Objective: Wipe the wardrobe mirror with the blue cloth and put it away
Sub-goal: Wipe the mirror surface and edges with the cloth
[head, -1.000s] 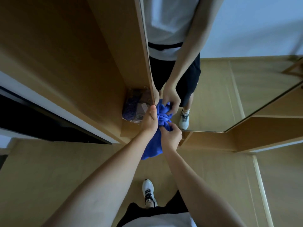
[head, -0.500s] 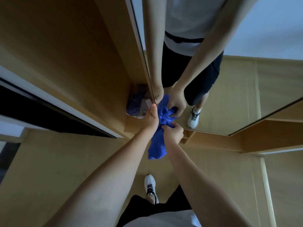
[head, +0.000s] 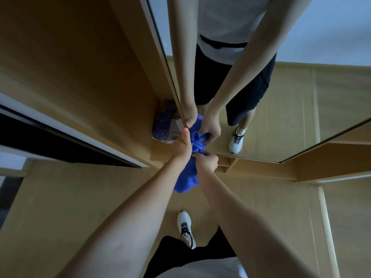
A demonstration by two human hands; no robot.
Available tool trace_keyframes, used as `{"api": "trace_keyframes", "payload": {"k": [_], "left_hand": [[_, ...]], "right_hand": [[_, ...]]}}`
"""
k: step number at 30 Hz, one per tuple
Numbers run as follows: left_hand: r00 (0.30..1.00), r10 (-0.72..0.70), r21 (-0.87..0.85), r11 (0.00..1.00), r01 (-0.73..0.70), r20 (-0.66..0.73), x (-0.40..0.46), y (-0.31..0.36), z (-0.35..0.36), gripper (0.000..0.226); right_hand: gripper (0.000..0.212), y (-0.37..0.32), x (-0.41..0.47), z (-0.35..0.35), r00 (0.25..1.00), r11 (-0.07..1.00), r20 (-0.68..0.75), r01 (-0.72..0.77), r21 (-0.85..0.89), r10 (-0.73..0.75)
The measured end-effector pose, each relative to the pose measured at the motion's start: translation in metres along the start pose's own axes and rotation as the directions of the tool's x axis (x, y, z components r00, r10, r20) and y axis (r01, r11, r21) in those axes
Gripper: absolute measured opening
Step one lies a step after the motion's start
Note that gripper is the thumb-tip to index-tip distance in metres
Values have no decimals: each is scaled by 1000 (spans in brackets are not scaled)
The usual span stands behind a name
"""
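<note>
Wood-panelled wardrobe, wooden floor [head: 80,197]. Mirror [head: 291,109] on the right, low edge near the hands. Blue cloth [head: 187,175] bunched against the mirror's lower left corner, tail hanging down. Left hand [head: 184,149] and right hand [head: 207,162] both grasp it, fingers curled in. Judged: wiping at or near the bottom edge; putting away not yet done. Purple bag [head: 165,122] on the shelf just left, close to the cloth

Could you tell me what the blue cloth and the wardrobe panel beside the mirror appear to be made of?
Cloth: soft, matte fabric, probably microfibre or terry; it bunches and hangs limp from both hands. Panel: light wood or wood-look laminate, smooth with a dull sheen; which of the two cannot be told.
</note>
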State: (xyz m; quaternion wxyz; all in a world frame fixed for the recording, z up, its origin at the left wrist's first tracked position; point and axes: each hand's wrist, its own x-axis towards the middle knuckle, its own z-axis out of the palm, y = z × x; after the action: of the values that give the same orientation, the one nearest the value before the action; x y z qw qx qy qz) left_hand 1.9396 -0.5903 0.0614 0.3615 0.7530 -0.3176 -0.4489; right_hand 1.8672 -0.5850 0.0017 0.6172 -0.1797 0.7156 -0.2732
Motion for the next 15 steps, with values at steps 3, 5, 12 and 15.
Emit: {"api": "trace_keyframes", "payload": {"k": [3,5,12,15], "left_hand": [[999,-24,46,999,23,23,5,-4,-3,62],[1000,-22,70,997,20,19,6,-4,-5,62],[997,79,75,994,-80,22,-4,-8,-3,52],[999,28,102,994,-30,26,-4,-10,-3,55]], "right_hand": [[25,-2,11,3,989,983,-34,-138,123,143],[15,1,18,-9,977,965,-89,-173,198,193],[18,13,38,-83,940,887,-273,-63,457,207],[36,11,35,-78,941,867,-218,-127,481,259]]}}
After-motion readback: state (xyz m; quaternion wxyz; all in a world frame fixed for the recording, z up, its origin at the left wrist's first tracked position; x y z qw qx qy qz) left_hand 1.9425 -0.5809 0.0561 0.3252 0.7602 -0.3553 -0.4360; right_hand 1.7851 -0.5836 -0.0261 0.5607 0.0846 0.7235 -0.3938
